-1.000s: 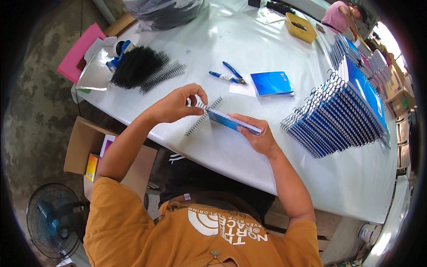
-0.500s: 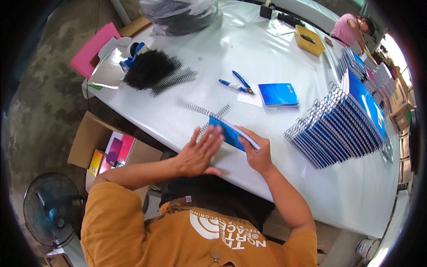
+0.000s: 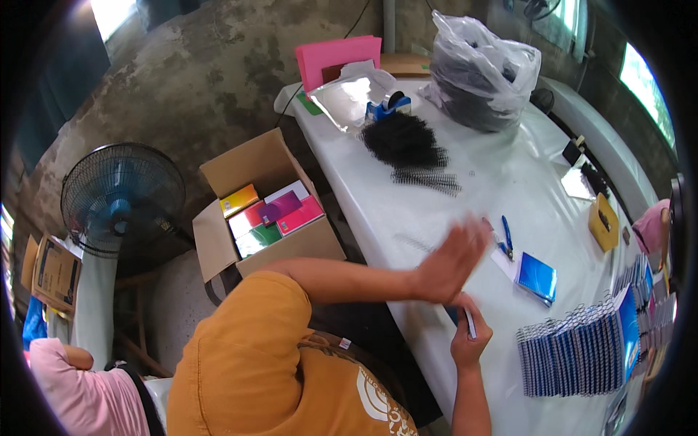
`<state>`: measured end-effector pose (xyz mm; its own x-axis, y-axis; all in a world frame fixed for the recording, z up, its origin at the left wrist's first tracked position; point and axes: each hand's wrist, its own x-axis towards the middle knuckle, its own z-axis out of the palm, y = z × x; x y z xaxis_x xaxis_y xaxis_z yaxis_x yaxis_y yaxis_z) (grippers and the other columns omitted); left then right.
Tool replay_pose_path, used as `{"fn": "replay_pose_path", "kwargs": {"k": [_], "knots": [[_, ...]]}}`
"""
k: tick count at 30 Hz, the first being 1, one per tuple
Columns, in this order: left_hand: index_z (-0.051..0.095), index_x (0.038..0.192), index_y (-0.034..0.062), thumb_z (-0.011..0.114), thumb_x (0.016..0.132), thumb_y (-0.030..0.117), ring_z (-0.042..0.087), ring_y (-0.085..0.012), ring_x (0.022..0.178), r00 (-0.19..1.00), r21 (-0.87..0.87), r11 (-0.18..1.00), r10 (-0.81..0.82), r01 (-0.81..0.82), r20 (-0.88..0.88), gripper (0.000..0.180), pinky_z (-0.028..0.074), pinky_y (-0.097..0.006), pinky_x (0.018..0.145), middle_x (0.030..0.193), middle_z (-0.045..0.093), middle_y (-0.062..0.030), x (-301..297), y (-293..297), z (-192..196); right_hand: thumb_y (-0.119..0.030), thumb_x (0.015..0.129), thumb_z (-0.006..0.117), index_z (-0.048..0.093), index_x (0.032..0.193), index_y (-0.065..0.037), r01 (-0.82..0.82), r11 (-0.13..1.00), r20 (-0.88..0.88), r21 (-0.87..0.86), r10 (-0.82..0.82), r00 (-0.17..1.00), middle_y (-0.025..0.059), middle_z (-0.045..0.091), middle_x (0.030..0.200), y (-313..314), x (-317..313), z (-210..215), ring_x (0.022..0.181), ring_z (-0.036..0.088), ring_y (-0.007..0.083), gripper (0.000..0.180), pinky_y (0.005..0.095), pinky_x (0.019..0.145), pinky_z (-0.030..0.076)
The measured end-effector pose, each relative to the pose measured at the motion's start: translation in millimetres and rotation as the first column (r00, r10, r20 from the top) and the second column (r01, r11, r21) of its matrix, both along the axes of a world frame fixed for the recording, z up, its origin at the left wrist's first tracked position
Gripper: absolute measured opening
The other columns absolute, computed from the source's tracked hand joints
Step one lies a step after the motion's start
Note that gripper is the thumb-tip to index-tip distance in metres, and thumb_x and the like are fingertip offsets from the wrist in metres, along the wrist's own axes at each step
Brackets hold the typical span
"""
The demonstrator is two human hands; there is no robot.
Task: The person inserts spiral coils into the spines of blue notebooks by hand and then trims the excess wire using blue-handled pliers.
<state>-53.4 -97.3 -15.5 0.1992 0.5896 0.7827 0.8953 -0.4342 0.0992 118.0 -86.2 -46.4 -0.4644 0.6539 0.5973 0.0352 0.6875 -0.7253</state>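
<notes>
The right hand [image 3: 471, 344] grips a thin blue-and-white paper notebook [image 3: 471, 324] over the glossy white counter [image 3: 520, 178], judged light, bendable, best pinched across its covers; the blurred left hand [image 3: 452, 263] appears outspread, empty.

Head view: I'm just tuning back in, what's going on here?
The person's right hand grips a blue-covered notebook, mostly hidden. The left hand, open and blurred, appears in front of it; contact is unclear. Spiral-bound notebooks stand stacked to the right, and blue-handled pliers lie on the table.
</notes>
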Motion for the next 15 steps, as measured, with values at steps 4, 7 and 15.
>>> {"fn": "replay_pose_path", "kwargs": {"k": [4, 7, 15], "knots": [[0.026, 0.135, -0.0069, 0.036, 0.084, 0.065, 0.019, -0.0440, 0.133, 0.910, -0.074, 0.949, -0.316, 0.307, -0.271, 0.089, 0.010, -0.055, 0.106, 0.140, 0.025, -0.0295, -16, -31, -43, 0.002, 0.082, 0.056, 0.060, 0.108, 0.002, 0.012, 0.995, -0.035, -0.094, -0.016, 0.999, 0.0184, 0.065, 0.097, 0, -1, 15, 0.090, 0.065, 0.0293, 0.026, 0.0318, 0.077, 0.050], [0.024, 0.138, -0.0044, 0.037, 0.081, 0.068, 0.019, -0.0459, 0.132, 0.992, 0.303, 0.952, -0.017, 0.055, -0.125, 0.094, 0.007, -0.050, 0.109, 0.144, 0.021, -0.0258, -2, 9, 8, 0.005, 0.080, 0.055, 0.059, 0.110, 0.002, -0.048, 0.999, -0.034, 0.018, 0.049, 0.998, 0.0188, 0.064, 0.101, 7, -5, -7, 0.094, 0.064, 0.0282, 0.030, 0.0312, 0.080, 0.049], [0.026, 0.138, -0.0032, 0.040, 0.078, 0.070, 0.013, -0.0524, 0.130, 0.961, 0.228, 0.955, -0.133, 0.189, -0.241, 0.096, 0.007, -0.062, 0.104, 0.138, 0.018, -0.0361, 13, 14, -20, 0.012, 0.070, 0.053, 0.057, 0.115, -0.004, -0.076, 0.992, -0.048, -0.104, 0.071, 0.996, 0.0174, 0.063, 0.103, 9, 7, -16, 0.096, 0.062, 0.0318, 0.048, 0.0335, 0.078, 0.050]]}}
